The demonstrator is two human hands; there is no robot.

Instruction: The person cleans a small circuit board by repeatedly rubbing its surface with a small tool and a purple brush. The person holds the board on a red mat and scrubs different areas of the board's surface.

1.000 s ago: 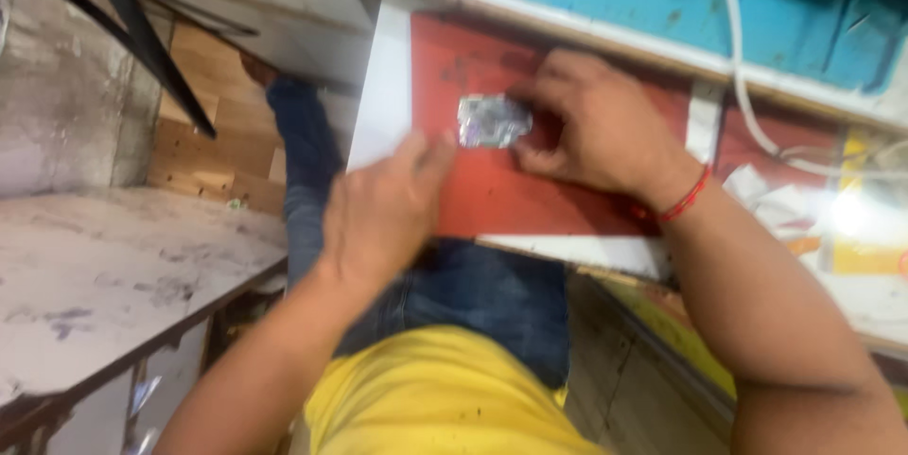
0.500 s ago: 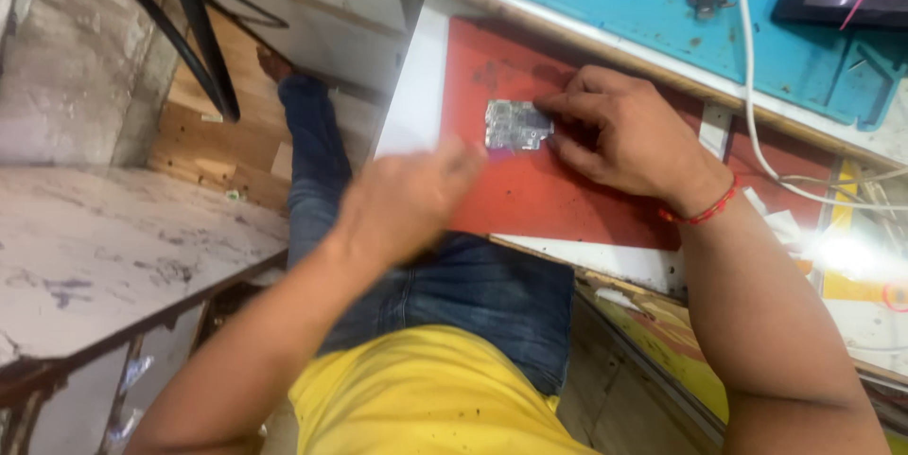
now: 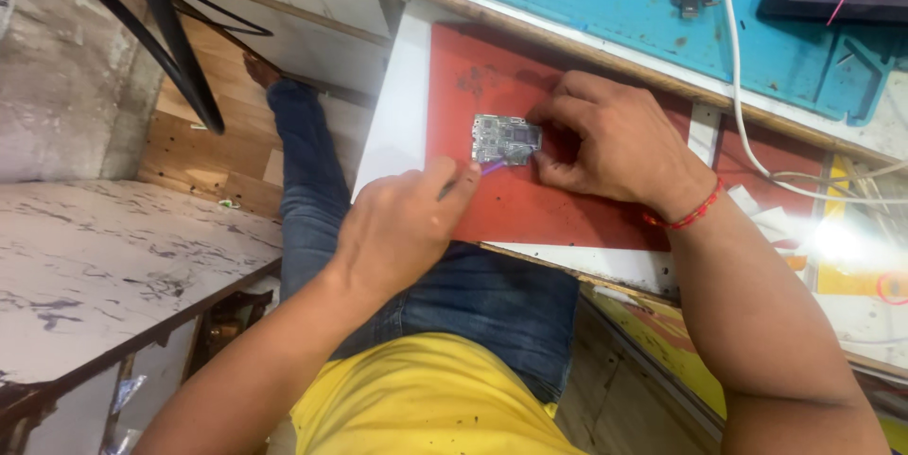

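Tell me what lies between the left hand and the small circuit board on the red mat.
In the head view, only the thin tool's purple tip bridges the left hand and circuit board; beneath is bare red mat.

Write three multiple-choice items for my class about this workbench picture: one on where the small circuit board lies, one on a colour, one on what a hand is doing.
1. Where does the small circuit board lie?
A. on the red mat
B. on the blue bench top
C. on the person's lap

2. What colour is the band on the right wrist?
A. green
B. red
C. white

3. What is the left hand doing?
A. resting flat and empty
B. gripping the white cable
C. holding a thin tool whose tip meets the board

Answers: 1 A, the board sits on the mat, steadied by the right hand. 2 B, the band shows red. 3 C, the tool's tip reaches the board's lower edge.
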